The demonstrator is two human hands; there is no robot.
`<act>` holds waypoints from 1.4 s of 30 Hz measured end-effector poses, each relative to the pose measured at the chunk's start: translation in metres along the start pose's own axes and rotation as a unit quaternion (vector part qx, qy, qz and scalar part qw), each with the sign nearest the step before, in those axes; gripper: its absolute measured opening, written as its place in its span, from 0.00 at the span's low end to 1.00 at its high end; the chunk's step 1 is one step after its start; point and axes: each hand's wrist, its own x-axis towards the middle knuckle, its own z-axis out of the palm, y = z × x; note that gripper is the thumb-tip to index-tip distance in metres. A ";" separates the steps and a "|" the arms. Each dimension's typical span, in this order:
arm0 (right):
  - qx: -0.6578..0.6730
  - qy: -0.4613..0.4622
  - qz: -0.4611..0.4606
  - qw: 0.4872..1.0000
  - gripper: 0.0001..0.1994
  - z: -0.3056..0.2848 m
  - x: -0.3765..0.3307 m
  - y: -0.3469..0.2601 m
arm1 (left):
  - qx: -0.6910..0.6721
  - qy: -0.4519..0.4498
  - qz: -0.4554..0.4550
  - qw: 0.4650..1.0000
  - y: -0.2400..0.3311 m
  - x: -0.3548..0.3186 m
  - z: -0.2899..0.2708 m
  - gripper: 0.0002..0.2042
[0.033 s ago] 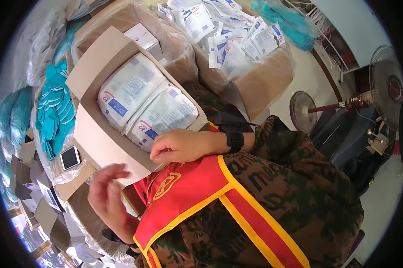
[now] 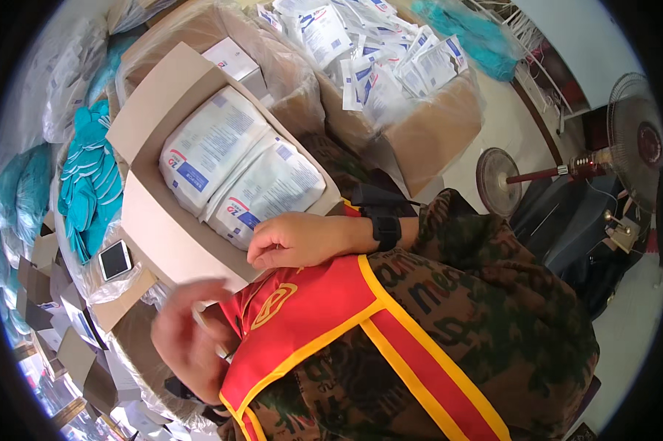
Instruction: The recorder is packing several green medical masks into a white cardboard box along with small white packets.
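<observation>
A cardboard box (image 2: 155, 242) stands open against my front, with two stacks of white and blue sealed packets (image 2: 269, 184) lying flat in it. Across the box's near right edge lies my right hand (image 2: 298, 241), its fingers loosely curled with nothing visible in them. A dark band circles that wrist. My left hand (image 2: 192, 331) is off the near left corner of the box, beside my red apron (image 2: 309, 312). Motion smears its fingers, so I cannot tell whether they are apart or hold anything.
Behind the box, a large plastic-lined carton (image 2: 434, 140) is heaped with loose packets (image 2: 397, 66). A smaller white box (image 2: 236, 59) sits at the back. To the left are teal gloves (image 2: 92, 176) and a phone (image 2: 115, 260). A fan (image 2: 636, 140) stands on the right.
My left hand has shifted a little to the right, toward my apron, and its fingers are more blurred. The right hand and the packets have not visibly moved.
</observation>
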 end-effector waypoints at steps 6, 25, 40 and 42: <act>-0.064 0.009 -0.023 0.998 0.11 0.001 -0.002 -0.003 | 0.125 -0.382 0.342 0.849 0.069 0.028 0.036 0.13; -0.044 0.044 -0.062 0.996 0.10 -0.001 -0.007 0.015 | 0.240 -0.350 0.203 0.882 0.061 0.054 0.046 0.13; -0.123 -0.015 -0.050 0.991 0.12 -0.007 0.001 0.018 | 0.376 -0.054 0.072 0.922 -0.057 0.062 0.037 0.09; -0.108 0.015 -0.065 0.992 0.10 -0.004 -0.001 0.023 | 0.386 0.002 0.099 0.917 -0.064 0.063 0.037 0.10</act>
